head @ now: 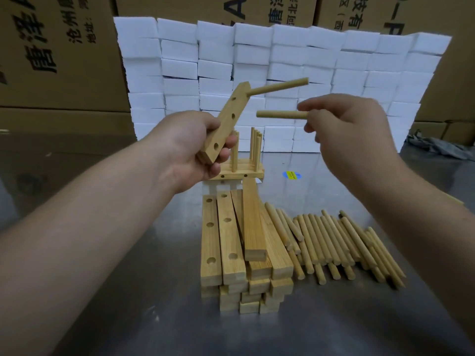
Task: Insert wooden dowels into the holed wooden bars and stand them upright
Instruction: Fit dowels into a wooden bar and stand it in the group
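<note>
Behind left hand (191, 150) — half-hidden upright dowels (253, 146)

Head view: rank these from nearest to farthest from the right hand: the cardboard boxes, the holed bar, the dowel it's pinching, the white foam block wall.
1. The dowel, pinched by the right hand itself.
2. The holed bar, just to its left, held in the left hand.
3. The white foam block wall, behind on the table.
4. The cardboard boxes, behind that wall.

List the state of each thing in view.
Held bar: tilted in left hand, top dowel seated, three holes empty.
Free dowel: pinched in right hand, not yet inserted.
Bar stack: flat on table.
Dowel pile: loose on table.
Finished bars: dowels upright.
</note>
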`<move>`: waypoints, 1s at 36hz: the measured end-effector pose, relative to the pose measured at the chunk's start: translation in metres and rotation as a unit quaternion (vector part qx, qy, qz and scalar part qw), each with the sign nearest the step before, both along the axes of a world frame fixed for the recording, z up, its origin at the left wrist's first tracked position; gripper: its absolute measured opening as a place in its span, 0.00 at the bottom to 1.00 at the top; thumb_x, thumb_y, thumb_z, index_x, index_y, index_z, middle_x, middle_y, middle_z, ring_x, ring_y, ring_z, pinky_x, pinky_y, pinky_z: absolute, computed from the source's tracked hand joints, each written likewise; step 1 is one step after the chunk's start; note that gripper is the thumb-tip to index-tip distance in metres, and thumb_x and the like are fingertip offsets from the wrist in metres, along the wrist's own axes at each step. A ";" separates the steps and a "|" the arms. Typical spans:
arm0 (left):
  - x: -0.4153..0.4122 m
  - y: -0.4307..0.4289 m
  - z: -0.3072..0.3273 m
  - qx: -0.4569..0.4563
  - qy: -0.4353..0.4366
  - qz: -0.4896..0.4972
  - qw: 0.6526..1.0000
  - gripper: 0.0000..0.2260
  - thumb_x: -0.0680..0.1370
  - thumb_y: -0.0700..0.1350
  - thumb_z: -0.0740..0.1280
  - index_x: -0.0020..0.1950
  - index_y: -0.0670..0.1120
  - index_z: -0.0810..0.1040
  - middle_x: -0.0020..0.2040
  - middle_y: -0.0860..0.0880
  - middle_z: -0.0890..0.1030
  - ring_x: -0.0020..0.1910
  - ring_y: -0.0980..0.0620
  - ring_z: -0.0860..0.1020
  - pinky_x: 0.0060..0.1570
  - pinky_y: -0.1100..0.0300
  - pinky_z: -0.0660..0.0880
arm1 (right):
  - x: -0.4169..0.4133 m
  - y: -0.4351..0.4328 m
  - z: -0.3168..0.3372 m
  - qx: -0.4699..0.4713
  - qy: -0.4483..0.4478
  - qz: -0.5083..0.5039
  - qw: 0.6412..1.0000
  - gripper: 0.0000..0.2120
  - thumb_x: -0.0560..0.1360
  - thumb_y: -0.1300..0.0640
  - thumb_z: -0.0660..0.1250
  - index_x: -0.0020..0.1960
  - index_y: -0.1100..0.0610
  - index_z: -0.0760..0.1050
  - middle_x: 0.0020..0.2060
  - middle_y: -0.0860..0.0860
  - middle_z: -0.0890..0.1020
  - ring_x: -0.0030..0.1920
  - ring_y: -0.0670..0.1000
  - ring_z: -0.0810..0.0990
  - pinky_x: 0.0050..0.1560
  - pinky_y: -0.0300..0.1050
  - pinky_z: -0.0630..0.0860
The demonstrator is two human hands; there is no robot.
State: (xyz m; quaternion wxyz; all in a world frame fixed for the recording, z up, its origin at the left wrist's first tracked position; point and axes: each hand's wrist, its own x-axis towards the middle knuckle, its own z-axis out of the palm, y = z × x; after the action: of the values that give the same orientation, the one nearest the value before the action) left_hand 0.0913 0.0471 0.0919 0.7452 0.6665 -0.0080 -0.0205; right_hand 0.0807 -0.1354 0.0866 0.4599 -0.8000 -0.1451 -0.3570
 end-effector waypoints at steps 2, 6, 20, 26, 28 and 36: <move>-0.001 -0.002 -0.001 0.003 -0.002 -0.001 1.000 0.13 0.79 0.43 0.54 0.49 0.42 0.77 0.30 0.50 0.78 0.22 0.56 0.71 0.24 0.69 0.67 | -0.004 0.005 0.000 0.006 -0.003 0.021 1.000 0.12 0.75 0.61 0.60 0.45 0.46 0.77 0.28 0.42 0.78 0.27 0.41 0.71 0.26 0.31 0.68; -0.001 -0.004 -0.001 -0.005 -0.003 0.000 1.000 0.13 0.79 0.43 0.53 0.49 0.42 0.77 0.31 0.49 0.78 0.22 0.55 0.70 0.23 0.69 0.67 | -0.005 0.011 -0.006 -0.029 0.011 0.016 0.999 0.12 0.76 0.60 0.60 0.53 0.51 0.80 0.33 0.47 0.81 0.30 0.43 0.73 0.30 0.32 0.69; -0.002 -0.006 -0.002 0.030 -0.067 0.026 0.997 0.13 0.80 0.42 0.55 0.55 0.50 0.78 0.29 0.51 0.78 0.23 0.56 0.70 0.23 0.68 0.65 | -0.006 0.017 -0.016 -0.141 -0.009 -0.005 0.990 0.11 0.77 0.57 0.59 0.49 0.52 0.81 0.24 0.47 0.73 0.29 0.46 0.70 0.31 0.43 0.69; -0.005 -0.005 -0.002 0.056 -0.086 0.031 0.994 0.12 0.79 0.42 0.56 0.51 0.52 0.79 0.28 0.51 0.79 0.22 0.56 0.70 0.23 0.69 0.66 | -0.009 0.016 -0.013 -0.200 -0.033 -0.014 0.979 0.11 0.78 0.59 0.58 0.49 0.59 0.79 0.32 0.53 0.76 0.35 0.51 0.72 0.38 0.49 0.73; -0.005 -0.004 -0.001 0.070 -0.096 0.032 0.992 0.12 0.79 0.42 0.57 0.50 0.52 0.79 0.28 0.52 0.79 0.22 0.56 0.71 0.24 0.69 0.67 | -0.010 0.013 -0.011 -0.224 -0.042 -0.027 0.973 0.12 0.79 0.59 0.57 0.50 0.59 0.78 0.35 0.55 0.78 0.38 0.54 0.73 0.41 0.51 0.73; -0.009 -0.003 0.000 0.123 -0.143 0.035 0.981 0.14 0.78 0.41 0.57 0.42 0.55 0.79 0.28 0.53 0.78 0.23 0.57 0.71 0.25 0.68 0.68 | -0.009 0.010 -0.007 -0.288 -0.074 -0.056 0.953 0.12 0.80 0.57 0.55 0.55 0.57 0.76 0.41 0.55 0.78 0.43 0.55 0.74 0.44 0.51 0.71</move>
State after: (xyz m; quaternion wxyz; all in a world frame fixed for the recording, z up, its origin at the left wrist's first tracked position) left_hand 0.0821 0.0444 0.0920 0.6490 0.7489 -0.0891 0.1002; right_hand 0.0714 -0.1251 0.0799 0.1769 -0.8768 -0.2299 -0.3835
